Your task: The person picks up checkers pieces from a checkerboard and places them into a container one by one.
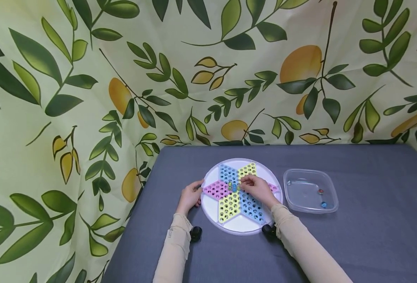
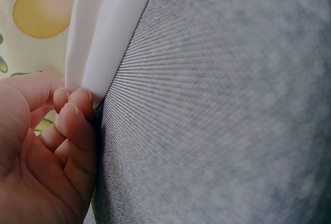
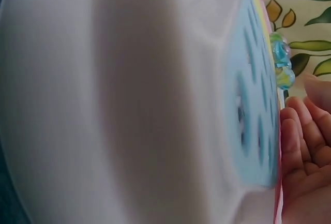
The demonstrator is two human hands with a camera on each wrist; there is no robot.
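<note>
A round white Chinese checkers board (image 1: 242,228) lies on the table, its star of holes in pink, yellow and blue. My left hand (image 1: 189,197) grips the board's left rim; in the left wrist view its curled fingers (image 2: 75,123) meet the white edge. A small cluster of glass marbles (image 1: 234,187), blue and yellow-green, sits at the star's centre. Just right of them is my right hand (image 1: 258,188), over the board with fingers loosely bent. In the right wrist view its thumb (image 3: 318,90) is close to the marbles (image 3: 282,61) but apart from them, and I see nothing held.
Right of the board stands a clear plastic container (image 1: 311,172). Inside it are a reddish-brown marble (image 1: 321,191), a blue marble (image 1: 323,204) and a faint clear one. Grey cloth (image 1: 371,220) covers the table, and a leaf-and-fruit patterned curtain (image 1: 180,114) hangs behind.
</note>
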